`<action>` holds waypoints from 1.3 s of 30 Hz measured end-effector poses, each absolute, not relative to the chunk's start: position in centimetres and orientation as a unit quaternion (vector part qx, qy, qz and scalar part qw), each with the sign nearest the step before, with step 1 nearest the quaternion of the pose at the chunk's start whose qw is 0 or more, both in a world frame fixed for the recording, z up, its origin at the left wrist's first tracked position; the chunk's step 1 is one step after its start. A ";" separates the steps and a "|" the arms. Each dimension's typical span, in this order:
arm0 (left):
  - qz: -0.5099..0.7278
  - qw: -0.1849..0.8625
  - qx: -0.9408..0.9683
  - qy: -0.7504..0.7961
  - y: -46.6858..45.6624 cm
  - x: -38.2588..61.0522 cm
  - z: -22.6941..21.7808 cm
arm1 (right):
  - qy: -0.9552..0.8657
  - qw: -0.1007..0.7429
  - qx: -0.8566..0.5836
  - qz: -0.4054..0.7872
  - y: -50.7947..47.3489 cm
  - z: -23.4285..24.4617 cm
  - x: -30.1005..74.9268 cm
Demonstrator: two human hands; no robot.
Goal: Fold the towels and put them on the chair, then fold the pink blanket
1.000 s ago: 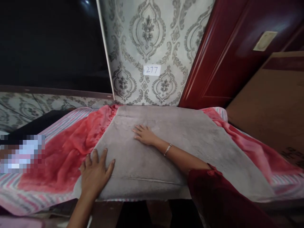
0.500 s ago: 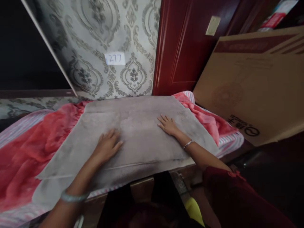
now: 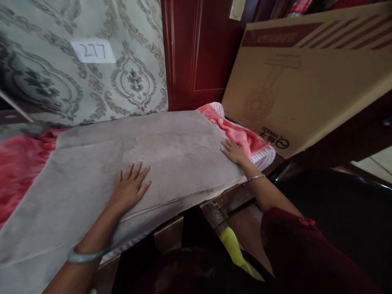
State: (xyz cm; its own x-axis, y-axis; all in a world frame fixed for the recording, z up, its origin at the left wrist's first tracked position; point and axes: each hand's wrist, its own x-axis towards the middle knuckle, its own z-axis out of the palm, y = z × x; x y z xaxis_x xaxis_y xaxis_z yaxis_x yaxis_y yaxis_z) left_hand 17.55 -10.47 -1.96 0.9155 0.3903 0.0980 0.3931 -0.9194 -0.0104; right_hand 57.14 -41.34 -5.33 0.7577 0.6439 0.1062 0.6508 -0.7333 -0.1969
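Note:
A grey plush cloth point(image 3: 171, 155) lies spread over a long surface, with a crease along its front side and its near edge hanging down. My left hand point(image 3: 130, 188) rests palm down near its middle, fingers spread, a pale bangle on that wrist. Farther right, my right hand point(image 3: 235, 153) lies flat at the cloth's right edge, beside a bunched pink blanket point(image 3: 235, 132). Its wrist carries a thin silver bracelet. Both hands hold nothing. More of the red-pink blanket shows past the cloth's left edge, and a striped fabric point(image 3: 265, 157) sticks out underneath.
Leaning at the right is a large cardboard box point(image 3: 306, 81), next to a dark red door point(image 3: 196, 49). A paper marked 277 point(image 3: 94, 50) is stuck on the patterned wall. Below the front edge is something yellow point(image 3: 234, 247); a black rounded object point(image 3: 333, 220) stands lower right.
The view has turned to the right. My right hand has slid rightward across the grey cloth to its edge. My left hand stays flat on the cloth, its fingers more spread.

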 end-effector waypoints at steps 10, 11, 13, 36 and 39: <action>-0.055 0.025 -0.979 -0.193 -10.0 18.0 -2.5 | -0.359 0.242 -0.895 -0.104 -47.1 -6.6 54.4; -0.057 0.025 -0.979 -0.193 -9.9 18.0 -2.5 | -0.345 0.261 -0.895 -0.109 -47.5 -6.8 53.7; -0.060 0.023 -0.979 -0.192 -9.9 18.0 -2.5 | -0.302 0.314 -0.891 -0.124 -48.4 -7.4 52.0; -0.114 -0.013 -0.984 -0.135 -12.7 10.1 -3.9 | 0.096 0.808 -0.577 0.068 -47.2 -8.8 44.1; -0.148 -0.037 -0.975 -0.161 -14.6 7.0 -4.5 | 0.092 0.800 -0.590 0.062 -47.7 -8.7 44.2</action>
